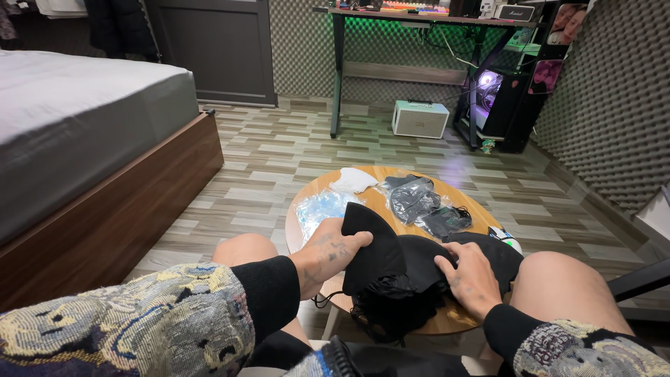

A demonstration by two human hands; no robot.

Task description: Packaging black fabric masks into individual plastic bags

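A pile of black face masks (412, 269) lies on the near side of a small round wooden table (460, 195). My left hand (331, 250) grips the left edge of one black mask and lifts it into a peak. My right hand (469, 276) rests flat on the pile, fingers curled over the black fabric. Farther back on the table lie clear plastic bags holding dark masks (413, 197), a white mask (352, 180) and an empty shiny clear wrapper (321, 208).
My bare knees flank the table's near edge. A bed with a grey mattress (84, 119) on a wooden frame stands at the left. At the back are a desk (419, 17), a small white speaker box (419, 119) and a lit computer case (492, 91). Foam panels cover the right wall.
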